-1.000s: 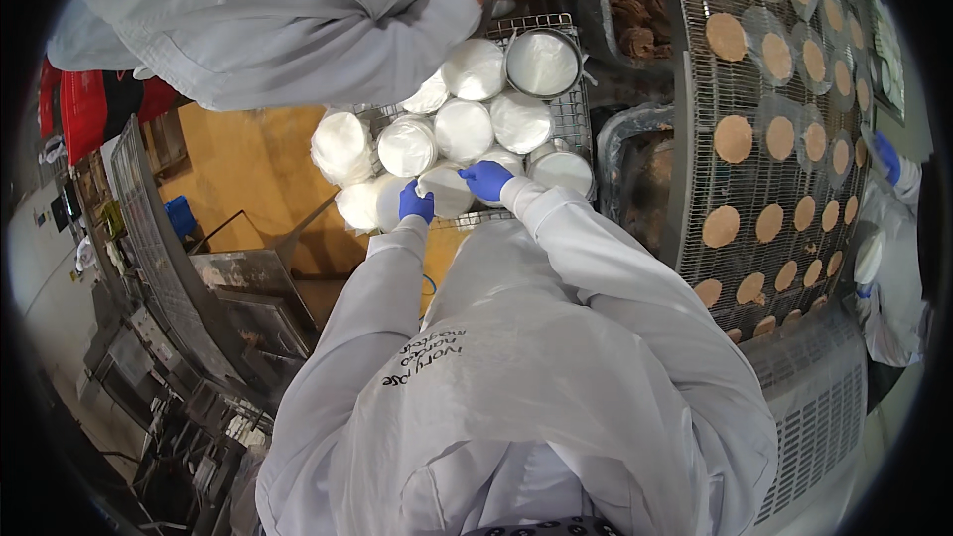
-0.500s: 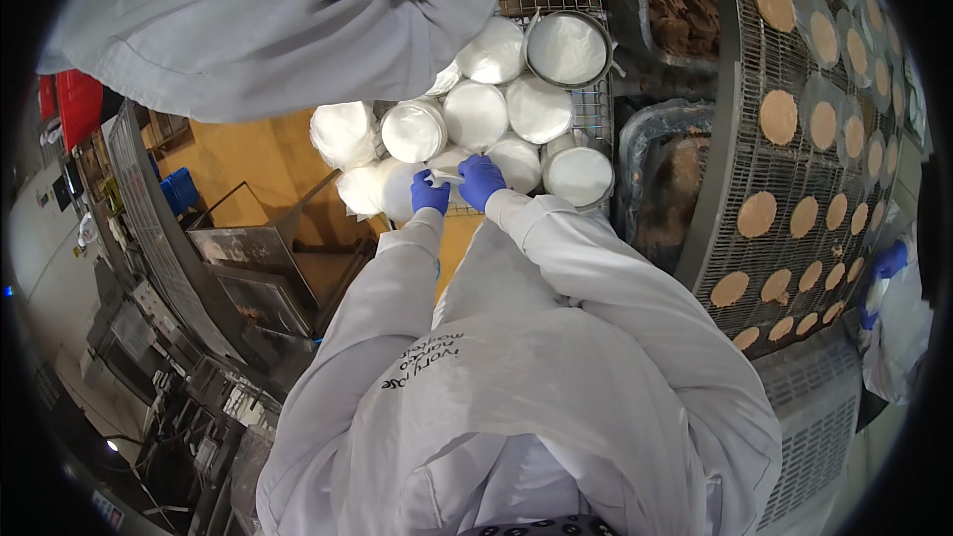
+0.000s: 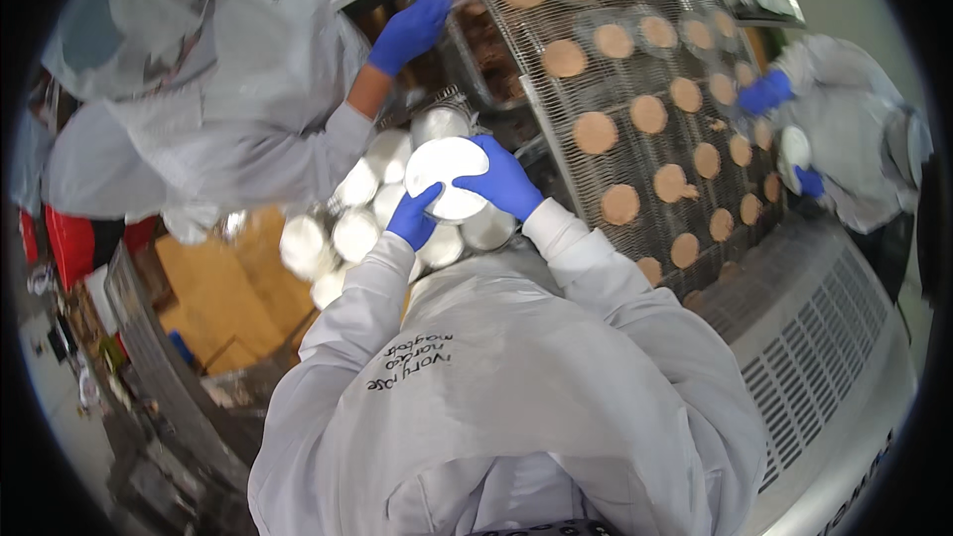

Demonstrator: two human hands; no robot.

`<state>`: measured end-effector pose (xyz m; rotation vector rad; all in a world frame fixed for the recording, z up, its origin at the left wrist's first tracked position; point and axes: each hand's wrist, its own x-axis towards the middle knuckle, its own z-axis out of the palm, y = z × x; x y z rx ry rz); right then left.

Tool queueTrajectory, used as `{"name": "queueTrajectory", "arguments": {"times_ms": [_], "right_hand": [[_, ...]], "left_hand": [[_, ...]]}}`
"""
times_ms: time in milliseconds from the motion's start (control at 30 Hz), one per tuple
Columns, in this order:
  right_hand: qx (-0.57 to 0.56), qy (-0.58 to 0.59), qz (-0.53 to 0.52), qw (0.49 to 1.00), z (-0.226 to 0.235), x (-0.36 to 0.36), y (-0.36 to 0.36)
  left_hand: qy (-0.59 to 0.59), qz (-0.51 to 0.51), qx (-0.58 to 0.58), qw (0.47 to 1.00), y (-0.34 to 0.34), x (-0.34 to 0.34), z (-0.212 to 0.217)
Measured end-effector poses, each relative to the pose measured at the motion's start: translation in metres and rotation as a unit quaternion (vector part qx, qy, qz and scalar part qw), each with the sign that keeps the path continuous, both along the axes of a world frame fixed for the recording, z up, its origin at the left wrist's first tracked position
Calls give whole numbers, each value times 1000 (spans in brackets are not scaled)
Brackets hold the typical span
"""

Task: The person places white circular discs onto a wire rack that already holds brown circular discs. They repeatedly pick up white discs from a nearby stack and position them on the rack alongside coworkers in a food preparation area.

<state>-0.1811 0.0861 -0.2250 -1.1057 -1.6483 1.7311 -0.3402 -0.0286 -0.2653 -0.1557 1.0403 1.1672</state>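
Observation:
My left hand (image 3: 414,217) and my right hand (image 3: 502,179), both in blue gloves, hold a round white disc (image 3: 434,167) that looks like a stack of thin sheets. The left fingers grip its near left edge. My right hand grips the right side, with the thumb lying across the top. Below and around it stand several more round white stacks (image 3: 355,236), close together; my hands and the held stack hide some of them.
To the right runs a wire-mesh conveyor (image 3: 635,160) carrying pale brown round patties (image 3: 596,132). Beyond the stacks is a tray of brown mince (image 3: 488,52). A co-worker's gloved hand (image 3: 409,32) is at the far left; another's (image 3: 764,92) reaches over the belt's right side. A slatted metal housing (image 3: 814,377) stands near right.
My hands have lifted from among the stacks and now hold a white round stack above them. The view has turned toward the belt. The left co-worker's gloved hands have come into view.

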Motion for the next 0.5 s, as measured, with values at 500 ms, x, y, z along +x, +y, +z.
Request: {"name": "queueTrajectory", "arguments": {"times_ms": [500], "right_hand": [[345, -372, -449, 735, 201, 518, 64]], "left_hand": [[305, -145, 132, 932, 35, 329, 202]]}}
